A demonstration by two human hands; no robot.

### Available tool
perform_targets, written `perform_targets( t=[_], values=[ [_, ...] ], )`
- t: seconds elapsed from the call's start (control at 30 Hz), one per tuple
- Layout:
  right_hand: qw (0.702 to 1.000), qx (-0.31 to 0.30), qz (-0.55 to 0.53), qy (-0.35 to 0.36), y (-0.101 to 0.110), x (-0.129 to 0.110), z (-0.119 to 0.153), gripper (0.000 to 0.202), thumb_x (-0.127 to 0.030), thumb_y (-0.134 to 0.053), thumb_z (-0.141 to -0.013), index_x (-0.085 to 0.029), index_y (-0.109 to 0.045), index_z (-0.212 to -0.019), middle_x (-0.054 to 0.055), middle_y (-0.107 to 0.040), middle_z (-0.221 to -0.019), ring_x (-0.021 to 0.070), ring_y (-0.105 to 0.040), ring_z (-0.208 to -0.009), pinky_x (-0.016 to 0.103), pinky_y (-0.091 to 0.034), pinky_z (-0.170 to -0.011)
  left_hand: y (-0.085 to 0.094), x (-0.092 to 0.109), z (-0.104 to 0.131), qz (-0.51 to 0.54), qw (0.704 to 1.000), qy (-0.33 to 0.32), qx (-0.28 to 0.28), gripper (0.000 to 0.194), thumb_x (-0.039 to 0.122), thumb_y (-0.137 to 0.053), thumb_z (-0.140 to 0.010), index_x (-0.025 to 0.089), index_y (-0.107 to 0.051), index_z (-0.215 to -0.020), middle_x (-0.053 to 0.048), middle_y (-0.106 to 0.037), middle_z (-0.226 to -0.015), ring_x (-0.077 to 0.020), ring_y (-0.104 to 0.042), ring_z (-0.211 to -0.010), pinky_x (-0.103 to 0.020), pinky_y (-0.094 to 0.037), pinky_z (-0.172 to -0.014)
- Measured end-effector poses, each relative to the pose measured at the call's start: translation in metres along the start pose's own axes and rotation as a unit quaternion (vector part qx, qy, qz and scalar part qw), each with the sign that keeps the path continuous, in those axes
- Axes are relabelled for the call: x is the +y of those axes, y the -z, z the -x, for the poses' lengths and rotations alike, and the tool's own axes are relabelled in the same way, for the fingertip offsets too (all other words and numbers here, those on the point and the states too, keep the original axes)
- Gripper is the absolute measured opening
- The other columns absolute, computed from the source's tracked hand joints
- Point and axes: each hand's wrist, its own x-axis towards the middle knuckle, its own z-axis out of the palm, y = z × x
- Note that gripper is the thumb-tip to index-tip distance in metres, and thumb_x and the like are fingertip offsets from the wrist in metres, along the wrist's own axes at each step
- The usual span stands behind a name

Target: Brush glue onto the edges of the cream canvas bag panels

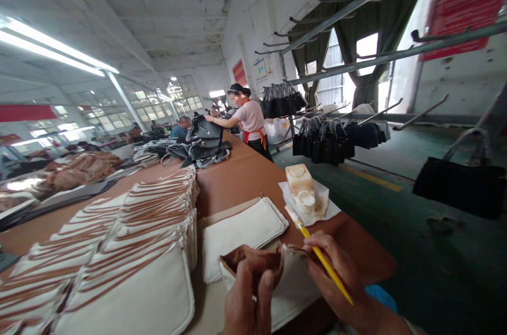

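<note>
At the table's near edge, my left hand (250,292) is closed on a white pouch (295,287), with fingers at its brown-lined opening. My right hand (343,274) grips a brush (327,261) with a yellow handle, its pale bristles pointing up and away from me. Fingers of that same hand also touch the pouch's right upper edge. Just beyond lies another white pouch (241,229), flat on the table. A stained, cream-coloured plastic container (300,182) rests on white paper (331,211) close to the brush tip.
Rows of stacked white pouches with brown edges (138,282) fill the left of the brown table (233,176). Dark bags (208,137) are heaped farther along, where a person (253,118) stands handling them. To the right, metal rack arms (422,113) jut out, with black handbags (459,182) hanging.
</note>
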Motion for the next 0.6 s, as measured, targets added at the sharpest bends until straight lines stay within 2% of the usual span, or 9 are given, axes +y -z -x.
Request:
perform_targets(
  t=[0.07, 0.13, 0.2, 0.27, 0.37, 0.47, 0.53, 0.6],
  values=[
    [1.000, 0.001, -0.003, 0.014, 0.001, -0.004, -0.002, 0.031, -0.008, -0.055, -0.088, -0.023, -0.052, -0.115, 0.002, -0.061, -0.101, 0.0119, -0.061, -0.096, 0.017, -0.049, -0.089, -0.001, 0.007, -0.010, 0.028, 0.995, 0.091, 0.006, 0.030, 0.043, -0.050, -0.092, 0.022, -0.057, -0.113, -0.001, -0.066, -0.081, -0.0149, -0.061, -0.072, -0.025, -0.047, -0.068],
    [1.000, -0.001, -0.006, 0.030, 0.002, -0.008, -0.005, 0.030, -0.008, -0.055, -0.088, -0.022, -0.052, -0.114, 0.002, -0.060, -0.099, 0.0116, -0.061, -0.094, 0.017, -0.050, -0.087, -0.002, 0.013, -0.022, 0.038, 0.988, 0.150, -0.026, 0.040, 0.049, -0.055, -0.088, 0.021, -0.060, -0.116, -0.001, -0.066, -0.077, -0.0153, -0.059, -0.069, -0.026, -0.045, -0.065],
    [0.999, -0.004, -0.012, 0.048, 0.003, -0.011, -0.007, 0.029, -0.008, -0.054, -0.088, -0.022, -0.051, -0.114, 0.002, -0.060, -0.096, 0.0114, -0.062, -0.090, 0.017, -0.051, -0.085, -0.002, 0.017, -0.033, 0.050, 0.977, 0.188, -0.087, 0.038, 0.051, -0.056, -0.086, 0.019, -0.067, -0.103, 0.000, -0.062, -0.069, -0.0141, -0.056, -0.064, -0.024, -0.041, -0.059],
    [0.998, -0.002, -0.014, 0.058, 0.004, -0.012, -0.008, 0.028, -0.007, -0.053, -0.089, -0.021, -0.052, -0.112, 0.002, -0.059, -0.093, 0.0111, -0.062, -0.087, 0.017, -0.051, -0.083, -0.004, 0.020, -0.039, 0.076, 0.967, 0.210, -0.124, 0.036, 0.052, -0.055, -0.085, 0.018, -0.067, -0.085, 0.002, -0.056, -0.060, -0.0121, -0.049, -0.056, -0.023, -0.036, -0.052],
    [0.999, 0.003, -0.008, 0.050, 0.005, -0.009, -0.007, 0.026, -0.008, -0.054, -0.088, -0.021, -0.052, -0.111, 0.002, -0.059, -0.094, 0.0110, -0.062, -0.089, 0.016, -0.050, -0.085, -0.007, 0.020, -0.038, 0.113, 0.965, 0.211, -0.103, 0.037, 0.053, -0.051, -0.088, 0.020, -0.056, -0.073, 0.005, -0.048, -0.054, -0.0104, -0.041, -0.048, -0.023, -0.031, -0.047],
    [0.999, 0.000, -0.006, 0.033, 0.006, -0.005, -0.006, 0.028, -0.009, -0.055, -0.088, -0.021, -0.051, -0.113, 0.003, -0.060, -0.098, 0.0116, -0.062, -0.093, 0.016, -0.049, -0.087, -0.009, 0.016, -0.030, 0.052, 0.983, 0.170, -0.045, 0.033, 0.051, -0.050, -0.090, 0.021, -0.056, -0.076, 0.003, -0.056, -0.062, -0.0124, -0.047, -0.057, -0.024, -0.037, -0.056],
    [1.000, -0.002, -0.008, 0.029, 0.007, -0.002, -0.004, 0.029, -0.009, -0.056, -0.088, -0.021, -0.051, -0.114, 0.003, -0.060, -0.099, 0.0117, -0.062, -0.095, 0.017, -0.049, -0.089, -0.008, 0.013, -0.026, 0.001, 0.988, 0.153, -0.033, 0.032, 0.050, -0.050, -0.090, 0.021, -0.059, -0.077, 0.000, -0.061, -0.069, -0.0145, -0.051, -0.066, -0.026, -0.039, -0.065],
    [1.000, -0.002, -0.008, 0.030, 0.008, -0.002, -0.004, 0.029, -0.010, -0.055, -0.089, -0.021, -0.051, -0.115, 0.003, -0.060, -0.100, 0.0117, -0.062, -0.095, 0.017, -0.049, -0.089, -0.006, 0.011, -0.025, 0.003, 0.987, 0.159, -0.027, 0.033, 0.051, -0.050, -0.090, 0.021, -0.061, -0.081, -0.001, -0.064, -0.074, -0.0157, -0.054, -0.071, -0.027, -0.041, -0.069]
  ],
)
